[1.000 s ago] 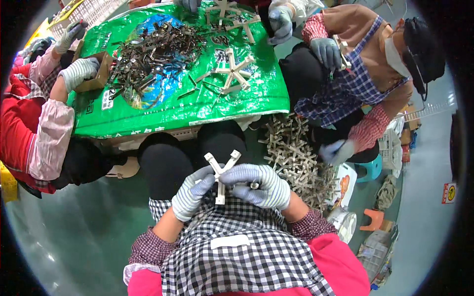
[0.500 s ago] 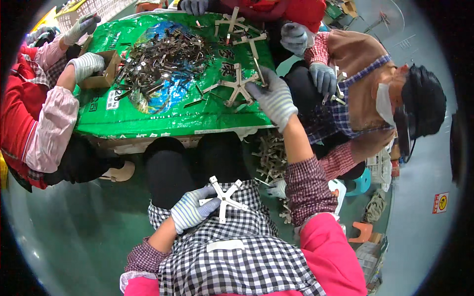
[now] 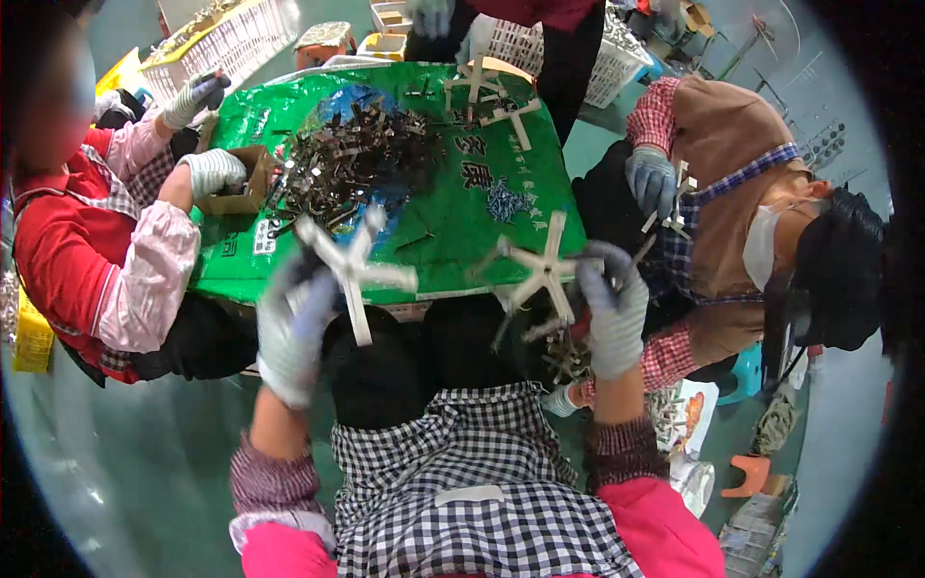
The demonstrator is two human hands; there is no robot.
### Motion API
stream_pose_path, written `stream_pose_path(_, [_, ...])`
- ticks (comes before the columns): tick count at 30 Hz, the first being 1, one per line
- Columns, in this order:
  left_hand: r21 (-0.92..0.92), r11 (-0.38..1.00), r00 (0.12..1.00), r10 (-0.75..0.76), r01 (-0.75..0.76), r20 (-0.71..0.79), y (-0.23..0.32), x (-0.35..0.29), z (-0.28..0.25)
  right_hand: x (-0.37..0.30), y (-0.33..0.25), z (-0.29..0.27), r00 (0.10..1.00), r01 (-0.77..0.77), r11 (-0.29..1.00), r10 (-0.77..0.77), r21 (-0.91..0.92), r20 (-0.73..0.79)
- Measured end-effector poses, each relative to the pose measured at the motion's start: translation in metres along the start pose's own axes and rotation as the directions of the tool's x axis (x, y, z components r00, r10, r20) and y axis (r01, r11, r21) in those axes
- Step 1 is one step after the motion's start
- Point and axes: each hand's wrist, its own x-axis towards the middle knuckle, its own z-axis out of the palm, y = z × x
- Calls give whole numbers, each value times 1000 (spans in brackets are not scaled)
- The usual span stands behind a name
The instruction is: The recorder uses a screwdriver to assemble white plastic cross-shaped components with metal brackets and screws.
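Observation:
My left hand (image 3: 294, 332), in a striped grey-and-white glove, is closed on a white five-armed star-shaped bracket (image 3: 355, 270). The bracket is raised over the near edge of the green-covered table (image 3: 453, 265) and is slightly blurred. My right hand (image 3: 617, 313), gloved the same way, grips a second star-shaped bracket (image 3: 551, 269) by one arm, to the right of the first and apart from it. Some arms of this second bracket look darker, with narrow pieces along them. Farther back on the table lies a heap of small dark metal strips (image 3: 361, 159).
Several more pale brackets (image 3: 477, 82) lie at the table's far right. At left, a co-worker's gloved hand (image 3: 217, 173) reaches into a cardboard box (image 3: 246, 183). A co-worker at right holds a bracket (image 3: 682, 197). White crates (image 3: 226, 48) stand behind the table.
My left hand has risen from my lap with its bracket. My right hand has lifted the other bracket off the table and drawn it nearer. The person across has moved back from the table.

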Motion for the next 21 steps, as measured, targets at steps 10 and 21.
stream_pose_path(10, [461,845,944,327,-272,-42,-8,176,-30,-18,25,-10,939,-332,903,289,273,187])
stream_pose_path(21, [17,979,789,-173,202,590,-54,-61,69,-30,20,15,786,-514,813,318,274,531])
